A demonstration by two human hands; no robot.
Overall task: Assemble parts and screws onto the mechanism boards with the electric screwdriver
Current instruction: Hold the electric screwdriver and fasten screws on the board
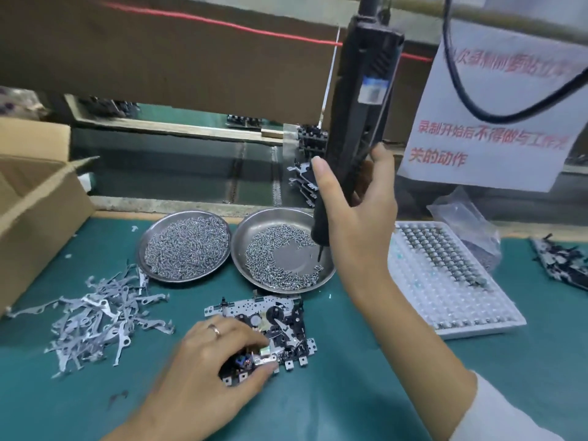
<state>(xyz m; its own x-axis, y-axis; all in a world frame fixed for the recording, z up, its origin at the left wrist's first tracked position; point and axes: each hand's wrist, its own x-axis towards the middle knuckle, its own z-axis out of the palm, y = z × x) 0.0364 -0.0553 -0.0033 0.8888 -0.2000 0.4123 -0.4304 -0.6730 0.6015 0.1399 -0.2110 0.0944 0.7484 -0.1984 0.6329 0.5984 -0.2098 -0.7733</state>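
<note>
**benchnewbie:** so what's going on with the hands here? and can anyone read that sign?

**screwjockey:** the right hand [356, 211] is wrapping its fingers and thumb around the lower body of the black electric screwdriver [356, 122], which is hanging upright in the upper middle of the frame. Its bit [320, 253] is pointing down over the right steel dish [283, 249], the one half full of small screws. The left hand [203, 361], ring on one finger, is resting low in the centre on the near end of the mechanism board [270, 326], fingers curling around a small part [265, 356] there and pinching it against the board. The board itself is lying flat on the green mat [318, 393], just below the two dishes

**benchnewbie:** and the writing?

**screwjockey:** the white paper sign [490, 122] in the upper right is showing red Chinese text. The lower lines are reading roughly 录制开始后不得做与工作无关的动作; the top line is too blurred to make out. There's a blue and white label on the screwdriver body too, but it's unreadable

**benchnewbie:** other stuff?

**screwjockey:** left steel dish [184, 246] heaped with screws, a pile of grey metal levers [95, 323] sitting at the left, a white parts tray [445, 281] at the right, a cardboard box [35, 198] at the left edge
</note>
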